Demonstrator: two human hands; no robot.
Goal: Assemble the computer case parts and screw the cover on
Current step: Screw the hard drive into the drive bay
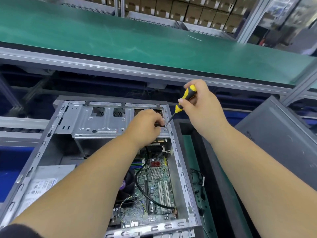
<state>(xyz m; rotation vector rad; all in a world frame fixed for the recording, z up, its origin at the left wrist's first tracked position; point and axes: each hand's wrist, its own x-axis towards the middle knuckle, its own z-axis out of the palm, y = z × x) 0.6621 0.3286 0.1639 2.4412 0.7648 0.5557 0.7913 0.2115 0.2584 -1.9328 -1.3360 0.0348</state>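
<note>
Factory benching surrounds the person, and nearest to them the open computer case (180,162) lies on its side, its motherboard (156,186) exposed with a black cable (142,184) looping across it. Beside the case on the right a dark tray (221,186) holds a few loose wires, and a grey side cover (281,140) leans just beyond it, not yet fitted. Further in, the left hand (145,127) reaches over the silver drive cage (103,121), fingers curled and pinching something small and dark at the cage's right corner; what it is I cannot tell. The right hand (200,102) is raised above it, wrist bent, fingers wrapped round the yellow-and-black screwdriver (185,98), whose shaft slants down to meet the left fingertips. To my eye a screw is being started, and the risk is plain: if the tip slips or the pinch loosens, the screw could drop onto the board below and lodge among the slots, or the blade could jab a finger. Beyond the case runs a green conveyor belt (120,40), with stacked cardboard boxes (188,11) on shelving at the far back
</note>
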